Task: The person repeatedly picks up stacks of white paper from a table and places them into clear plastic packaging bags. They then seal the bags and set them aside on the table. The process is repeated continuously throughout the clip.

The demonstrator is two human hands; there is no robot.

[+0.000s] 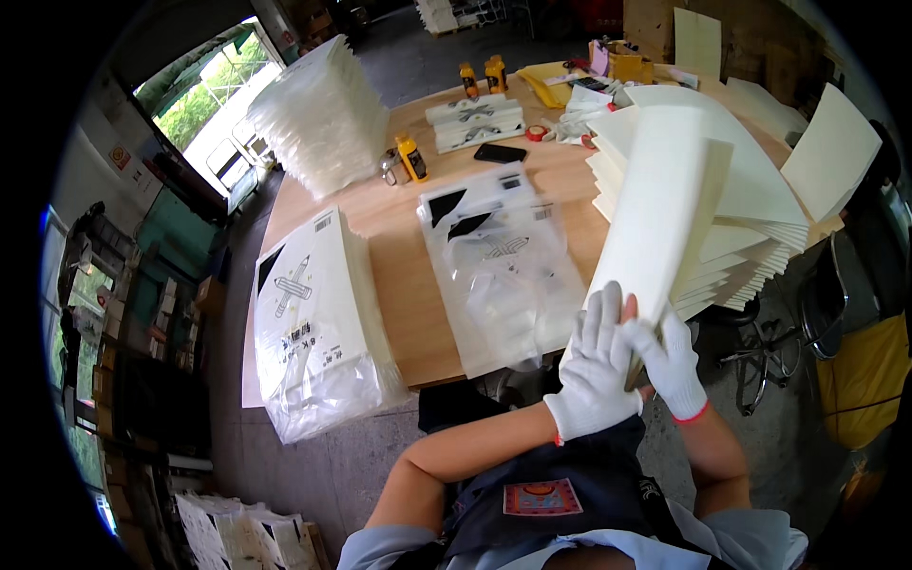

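Observation:
Both my hands wear white knit gloves with red cuffs, and some bare fingertips show. They meet at the lower end of a bundle of white paper sheets [651, 209], curved lengthwise and tilted up over the table's right side. My left hand [598, 366] lies along its near-left edge, fingers straight and close together against the paper. On the right edge, my right hand [673, 366] is closed around the sheets, its fingers partly hidden. Behind the bundle lies a fanned stack of white sheets [755, 190]. Nearest on the left are printed clear plastic bags [513, 285], lying flat.
Packed paper in printed plastic [309, 294] overhangs the wooden table's [399, 261] left front edge. A tall pile of clear bags [323, 119] stands behind it. Orange bottles [411, 158], a black phone [500, 153] and red tape [537, 133] lie farther back. An office chair [760, 347] is at right.

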